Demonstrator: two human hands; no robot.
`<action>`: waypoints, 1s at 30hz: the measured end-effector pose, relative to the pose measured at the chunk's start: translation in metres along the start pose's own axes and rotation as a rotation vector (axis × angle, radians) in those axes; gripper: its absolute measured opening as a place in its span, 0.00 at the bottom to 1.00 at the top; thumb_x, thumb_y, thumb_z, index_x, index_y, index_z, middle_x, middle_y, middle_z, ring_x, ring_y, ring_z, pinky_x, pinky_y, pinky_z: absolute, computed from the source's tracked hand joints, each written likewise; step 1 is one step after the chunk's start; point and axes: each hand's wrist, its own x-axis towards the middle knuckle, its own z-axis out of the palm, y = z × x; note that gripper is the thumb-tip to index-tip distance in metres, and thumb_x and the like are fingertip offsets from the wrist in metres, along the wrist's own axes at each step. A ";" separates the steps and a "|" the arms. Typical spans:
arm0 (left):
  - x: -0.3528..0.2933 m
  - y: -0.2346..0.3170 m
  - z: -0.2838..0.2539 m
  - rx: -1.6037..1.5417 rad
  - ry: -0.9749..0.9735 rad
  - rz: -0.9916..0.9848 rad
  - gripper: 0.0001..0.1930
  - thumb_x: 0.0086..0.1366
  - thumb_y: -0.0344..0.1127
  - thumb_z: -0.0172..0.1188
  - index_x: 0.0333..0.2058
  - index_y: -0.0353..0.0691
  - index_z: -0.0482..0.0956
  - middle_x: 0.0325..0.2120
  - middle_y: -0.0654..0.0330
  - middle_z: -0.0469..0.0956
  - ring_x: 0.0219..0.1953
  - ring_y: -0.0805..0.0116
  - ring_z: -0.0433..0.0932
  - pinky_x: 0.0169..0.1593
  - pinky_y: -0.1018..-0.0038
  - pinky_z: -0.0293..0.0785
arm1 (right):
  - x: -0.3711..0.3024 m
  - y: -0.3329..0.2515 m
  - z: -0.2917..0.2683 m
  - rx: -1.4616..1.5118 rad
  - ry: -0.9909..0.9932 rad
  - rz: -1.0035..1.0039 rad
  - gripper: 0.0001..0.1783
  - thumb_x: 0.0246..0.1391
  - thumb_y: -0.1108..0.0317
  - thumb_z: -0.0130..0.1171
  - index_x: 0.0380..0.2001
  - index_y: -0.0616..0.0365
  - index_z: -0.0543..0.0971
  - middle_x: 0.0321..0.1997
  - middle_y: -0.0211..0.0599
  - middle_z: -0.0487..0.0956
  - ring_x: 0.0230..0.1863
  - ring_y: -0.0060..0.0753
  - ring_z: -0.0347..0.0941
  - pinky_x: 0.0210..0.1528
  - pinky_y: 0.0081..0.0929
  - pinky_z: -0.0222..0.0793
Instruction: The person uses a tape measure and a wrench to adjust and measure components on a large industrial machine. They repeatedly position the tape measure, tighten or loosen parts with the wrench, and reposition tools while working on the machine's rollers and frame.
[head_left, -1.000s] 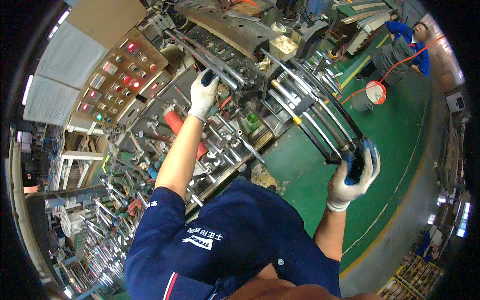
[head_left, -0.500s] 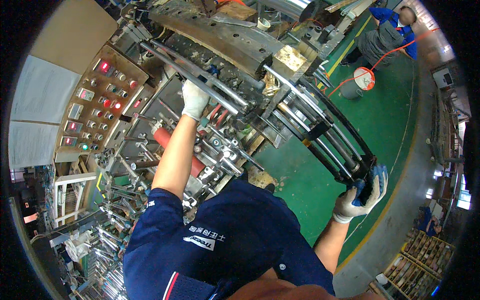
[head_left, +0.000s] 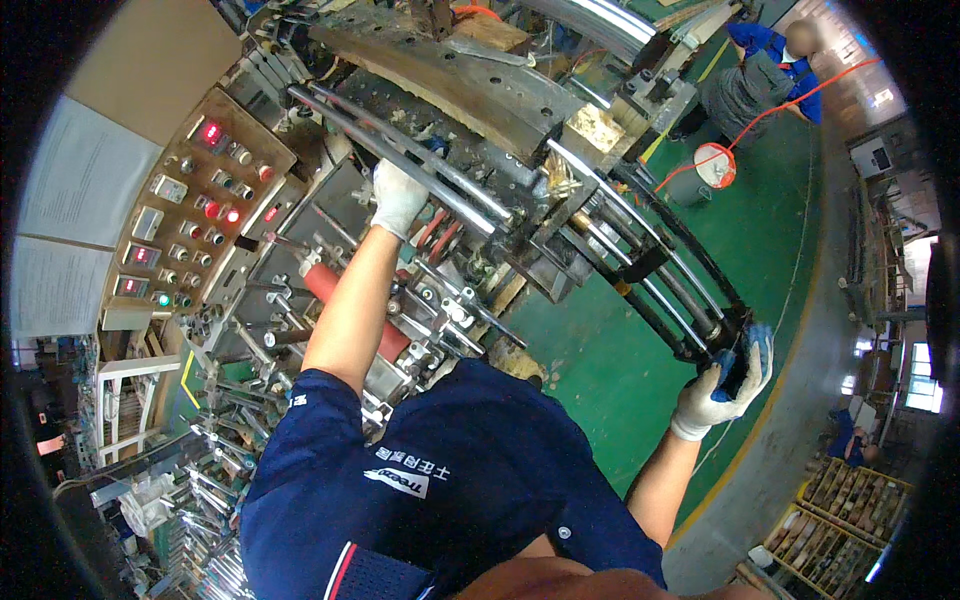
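Observation:
My left hand (head_left: 399, 198), in a white work glove, is up against a pair of long polished metal rods (head_left: 395, 160) on the machine. Its fingers pass behind the nearer rod and are mostly hidden. To the right, my right hand (head_left: 722, 392) wears a white glove with blue finger coating. Its thumb and fingers close around the black end piece (head_left: 735, 345) of a long frame made of parallel rods (head_left: 650, 270). That frame slants from the machine block (head_left: 550, 270) down towards my right hand.
A control panel (head_left: 190, 215) with lit buttons and displays stands left. Below the left arm lie a red cylinder (head_left: 320, 283) and many metal fittings (head_left: 440, 315). Far right, a person (head_left: 780, 70) in blue is near a bucket (head_left: 713, 165). An orange hose (head_left: 800, 97) crosses there.
The view has shifted slightly, so the machine appears a little lower and further right. Both hands stay at nearly the same spots. The person at the far right has shifted slightly.

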 end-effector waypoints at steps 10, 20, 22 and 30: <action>-0.030 -0.049 -0.039 -0.915 0.699 -0.320 0.14 0.70 0.24 0.59 0.53 0.29 0.80 0.45 0.54 0.85 0.44 0.66 0.84 0.53 0.71 0.81 | 0.005 -0.006 0.000 -0.010 -0.017 -0.023 0.27 0.56 0.62 0.60 0.57 0.65 0.76 0.62 0.56 0.76 0.67 0.60 0.69 0.72 0.54 0.60; 0.062 0.076 -0.150 -0.989 0.100 0.193 0.20 0.69 0.28 0.64 0.57 0.26 0.76 0.47 0.51 0.85 0.48 0.66 0.84 0.57 0.73 0.78 | 0.002 -0.003 0.000 0.043 -0.001 0.007 0.26 0.56 0.65 0.60 0.57 0.65 0.76 0.63 0.56 0.74 0.67 0.59 0.68 0.72 0.54 0.59; 0.069 0.084 -0.150 -1.006 0.079 0.205 0.18 0.68 0.29 0.65 0.54 0.28 0.79 0.46 0.53 0.86 0.47 0.69 0.84 0.55 0.74 0.78 | 0.000 -0.004 -0.002 0.050 -0.004 0.029 0.26 0.56 0.65 0.60 0.57 0.65 0.77 0.63 0.55 0.74 0.67 0.60 0.68 0.72 0.53 0.59; 0.112 0.065 -0.144 -0.615 0.087 0.310 0.16 0.65 0.30 0.67 0.51 0.32 0.83 0.46 0.57 0.87 0.46 0.71 0.84 0.54 0.74 0.78 | 0.005 -0.012 0.002 0.045 0.022 0.046 0.26 0.54 0.65 0.62 0.56 0.64 0.78 0.62 0.52 0.77 0.67 0.57 0.68 0.72 0.50 0.58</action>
